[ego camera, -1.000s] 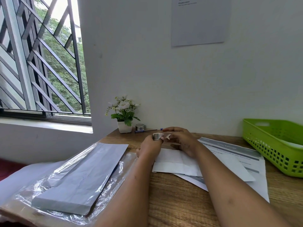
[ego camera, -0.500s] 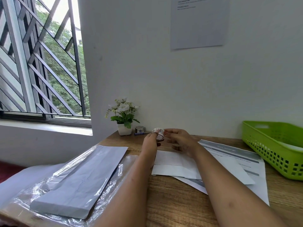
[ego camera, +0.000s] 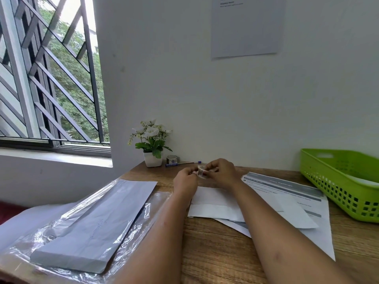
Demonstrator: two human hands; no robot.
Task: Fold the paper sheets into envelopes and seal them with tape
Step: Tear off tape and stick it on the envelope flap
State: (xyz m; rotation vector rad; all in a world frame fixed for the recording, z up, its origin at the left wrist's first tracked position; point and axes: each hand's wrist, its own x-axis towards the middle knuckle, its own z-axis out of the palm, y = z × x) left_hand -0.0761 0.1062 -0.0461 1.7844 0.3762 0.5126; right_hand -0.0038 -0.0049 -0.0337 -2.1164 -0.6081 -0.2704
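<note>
A small tape roll (ego camera: 201,171) is held between both hands, just above the far edge of a folded white envelope (ego camera: 213,203) lying mid-desk. The left hand (ego camera: 185,181) pinches the roll's left side; the right hand (ego camera: 222,172), fingers curled, pinches its right. A plastic-wrapped paper stack (ego camera: 92,222) lies left, and a green basket (ego camera: 338,181) sits far right.

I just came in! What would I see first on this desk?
Likely the left hand and right hand in the middle, both holding a small tape roll near the folded white paper. Then the bright green basket at the far right and the little flower pot by the wall.
</note>
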